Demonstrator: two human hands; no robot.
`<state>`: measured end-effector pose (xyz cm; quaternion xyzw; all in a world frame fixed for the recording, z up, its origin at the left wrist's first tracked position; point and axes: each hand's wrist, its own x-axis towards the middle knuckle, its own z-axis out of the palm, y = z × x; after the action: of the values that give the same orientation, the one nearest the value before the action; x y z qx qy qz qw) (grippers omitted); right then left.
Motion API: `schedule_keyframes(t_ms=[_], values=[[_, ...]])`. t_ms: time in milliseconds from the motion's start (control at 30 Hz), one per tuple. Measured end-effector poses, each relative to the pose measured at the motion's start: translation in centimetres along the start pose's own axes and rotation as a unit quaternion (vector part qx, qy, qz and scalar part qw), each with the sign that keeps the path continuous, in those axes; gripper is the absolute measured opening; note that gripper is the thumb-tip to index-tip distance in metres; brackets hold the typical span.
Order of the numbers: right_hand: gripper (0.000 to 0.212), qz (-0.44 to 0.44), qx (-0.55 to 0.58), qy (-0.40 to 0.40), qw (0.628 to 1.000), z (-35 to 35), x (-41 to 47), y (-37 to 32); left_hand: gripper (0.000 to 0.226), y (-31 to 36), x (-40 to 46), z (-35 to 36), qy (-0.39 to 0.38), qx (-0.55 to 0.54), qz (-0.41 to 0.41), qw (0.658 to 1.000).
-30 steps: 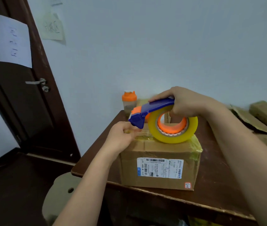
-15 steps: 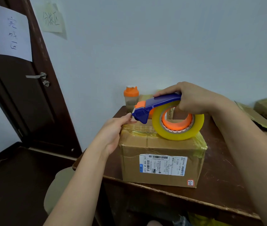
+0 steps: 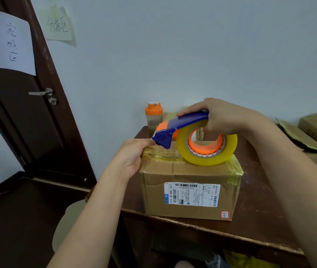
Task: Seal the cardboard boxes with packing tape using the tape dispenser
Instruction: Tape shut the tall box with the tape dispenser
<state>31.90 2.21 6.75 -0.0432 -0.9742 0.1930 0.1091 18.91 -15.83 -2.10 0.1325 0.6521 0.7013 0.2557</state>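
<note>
The brown cardboard box with a white label sits on the dark wooden table. The right hand grips the blue-and-orange tape dispenser, its yellow roll on the box top, cutter pointing left. The left hand, nearer that left edge, presses there with straight fingers, probably pinning the tape end; the seam runs left to right.

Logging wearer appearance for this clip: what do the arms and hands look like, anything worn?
Both forearms are bare as far as the frame shows, with no sleeves visible. The left hand and right hand wear no gloves, and no rings, watch or wristband show.
</note>
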Motion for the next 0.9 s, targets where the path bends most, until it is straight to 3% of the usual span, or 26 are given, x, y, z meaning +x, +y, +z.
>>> schedule_keyframes(t_ms=[133,400,567,733,900], values=[[0.075,-0.005,-0.063,-0.044,0.997,-0.1,0.5,-1.2,0.015,-0.3,0.2,-0.1,0.015,-0.048,-0.007,0.999],[0.079,0.000,-0.133,-0.041,0.990,-0.5,0.8,-1.6,0.017,0.2,1.1,-0.4,0.053,-0.123,-0.007,0.991],[0.085,0.004,-0.135,-0.069,0.988,-1.5,0.5,-1.4,0.023,1.4,1.1,-1.7,0.066,-0.158,0.053,0.984],[0.080,0.029,-0.120,-0.072,0.990,-2.8,-0.6,-0.5,0.018,0.6,1.4,-5.5,0.130,-0.193,0.037,0.972],[0.077,0.013,-0.116,-0.039,0.992,-1.8,-1.1,-0.6,0.016,-1.5,1.0,-6.1,0.131,-0.238,0.018,0.962]])
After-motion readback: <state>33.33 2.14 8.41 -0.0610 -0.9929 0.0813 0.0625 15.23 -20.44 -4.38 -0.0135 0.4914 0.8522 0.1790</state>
